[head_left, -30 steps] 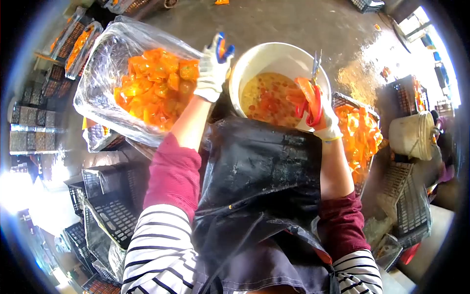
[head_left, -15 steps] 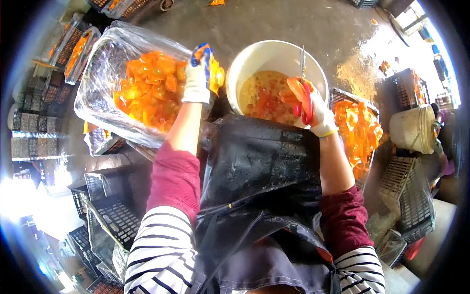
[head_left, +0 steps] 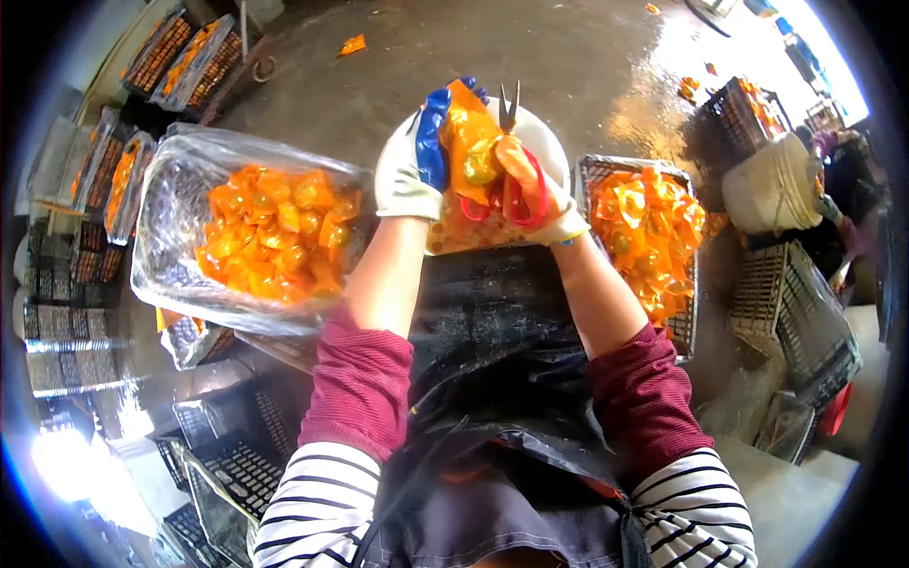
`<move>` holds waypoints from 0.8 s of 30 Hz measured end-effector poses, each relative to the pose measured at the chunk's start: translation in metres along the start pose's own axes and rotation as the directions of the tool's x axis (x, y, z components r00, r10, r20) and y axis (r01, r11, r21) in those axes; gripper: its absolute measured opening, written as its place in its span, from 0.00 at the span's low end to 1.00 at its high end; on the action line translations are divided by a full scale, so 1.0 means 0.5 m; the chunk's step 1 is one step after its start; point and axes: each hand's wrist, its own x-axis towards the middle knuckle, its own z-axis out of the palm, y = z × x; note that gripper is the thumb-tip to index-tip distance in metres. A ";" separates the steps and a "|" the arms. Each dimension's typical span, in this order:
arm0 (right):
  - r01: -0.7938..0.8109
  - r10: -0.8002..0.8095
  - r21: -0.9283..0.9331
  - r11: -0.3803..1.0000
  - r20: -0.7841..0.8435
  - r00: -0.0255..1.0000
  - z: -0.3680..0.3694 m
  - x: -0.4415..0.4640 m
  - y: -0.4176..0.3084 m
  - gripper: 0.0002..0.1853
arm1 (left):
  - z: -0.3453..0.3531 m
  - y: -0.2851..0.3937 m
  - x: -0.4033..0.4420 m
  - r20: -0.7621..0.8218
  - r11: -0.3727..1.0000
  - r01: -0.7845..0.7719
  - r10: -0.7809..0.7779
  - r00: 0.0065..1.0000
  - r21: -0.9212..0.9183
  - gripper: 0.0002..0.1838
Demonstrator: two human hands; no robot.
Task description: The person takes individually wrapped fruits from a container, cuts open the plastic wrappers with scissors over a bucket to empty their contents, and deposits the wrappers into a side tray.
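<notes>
My left hand, in a white and blue glove, grips an orange plastic packet with something round and yellowish inside. Close beside it, my right hand, gloved in white with orange fingers, holds red-handled scissors, their blades pointing up and slightly apart. Both hands are over a white bucket, which holds a yellowish liquid with reddish bits, mostly hidden by my hands. To the left, a plastic-lined crate contains a heap of orange packets. On the right stands a black crate of orange plastic pieces.
A black apron covers my lap. Stacked crates stand at lower left, more crates at upper left. A dirty white bucket and a grey crate are at right, near another person's arm. The floor looks wet.
My left hand has moved right from the lined crate's edge to above the bucket with the packet. My right hand has shifted left with the scissors, so the hands now meet.
</notes>
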 end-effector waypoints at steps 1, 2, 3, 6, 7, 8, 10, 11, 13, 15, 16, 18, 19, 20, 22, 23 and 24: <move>0.017 -0.018 -0.052 0.998 -0.023 1.000 0.001 -0.003 -0.006 0.22 | 0.006 -0.006 -0.012 -0.015 0.997 0.008 -0.007 1.000 0.078 0.28; 0.031 -0.036 -0.105 0.994 -0.046 0.998 0.002 -0.007 -0.011 0.23 | 0.009 -0.011 -0.013 -0.048 0.989 -0.016 0.023 0.999 0.145 0.26; 0.022 -0.024 -0.031 0.999 -0.061 0.998 -0.002 -0.006 -0.009 0.23 | 0.010 -0.014 -0.014 -0.080 0.976 -0.038 0.057 0.995 0.213 0.25; 0.005 0.003 0.092 0.996 -0.091 0.996 -0.011 0.004 -0.008 0.23 | -0.039 -0.021 0.007 -0.194 0.922 -0.016 0.098 0.976 0.386 0.23; -0.003 0.010 0.070 0.998 -0.108 0.994 -0.014 0.006 -0.008 0.23 | -0.049 -0.022 0.011 -0.236 0.899 0.005 0.110 0.965 0.437 0.23; -0.011 0.017 0.050 0.999 -0.126 0.992 -0.016 0.006 -0.007 0.23 | -0.060 -0.023 0.012 -0.279 0.874 0.029 0.123 0.952 0.485 0.23; 0.066 -0.082 -0.082 0.994 -0.211 0.974 -0.052 0.014 0.040 0.22 | -0.079 -0.025 0.012 -0.362 0.816 0.087 0.156 0.919 0.571 0.23; 0.098 -0.133 -0.150 0.984 -0.246 0.960 -0.058 0.018 0.051 0.22 | -0.081 -0.022 0.011 -0.356 0.725 0.090 0.223 0.908 0.683 0.23; -0.045 0.020 -0.055 0.997 -0.383 0.924 -0.060 0.010 0.060 0.19 | -0.079 -0.013 0.006 -0.270 0.414 0.095 0.387 0.882 0.905 0.22; -0.138 0.112 -0.021 0.990 -0.469 0.876 -0.059 0.007 0.061 0.17 | -0.073 -0.004 0.002 -0.108 0.181 0.029 0.444 0.890 0.983 0.21; -0.163 0.122 -0.041 0.986 -0.496 0.859 -0.062 0.007 0.058 0.17 | -0.065 -0.001 0.002 -0.042 0.178 -0.038 0.425 0.904 0.983 0.22; -0.170 0.124 -0.039 0.985 -0.531 0.838 -0.062 0.009 0.049 0.18 | -0.043 0.001 0.001 -0.018 0.440 -0.091 0.239 0.971 0.893 0.24; -0.152 0.119 -0.017 0.988 -0.539 0.834 -0.057 0.011 0.041 0.17 | -0.020 0.006 -0.003 -0.062 0.660 0.005 0.064 0.996 0.752 0.25; -0.133 0.114 0.005 0.991 -0.546 0.830 -0.051 0.014 0.034 0.17 | 0.009 0.019 -0.016 -0.039 0.685 0.087 -0.085 0.996 0.724 0.25; 0.042 0.013 0.102 0.994 -0.488 0.873 -0.031 0.022 0.018 0.16 | 0.031 0.034 -0.031 0.008 0.669 0.223 -0.324 0.946 0.709 0.25; -0.017 0.103 0.213 0.977 -0.400 0.911 -0.037 0.017 0.004 0.18 | 0.030 0.038 -0.034 0.027 0.634 0.266 -0.413 0.910 0.726 0.26; 0.006 0.069 0.186 0.983 -0.395 0.916 -0.040 0.016 0.003 0.18 | 0.029 0.039 -0.036 0.040 0.602 0.250 -0.426 0.904 0.759 0.29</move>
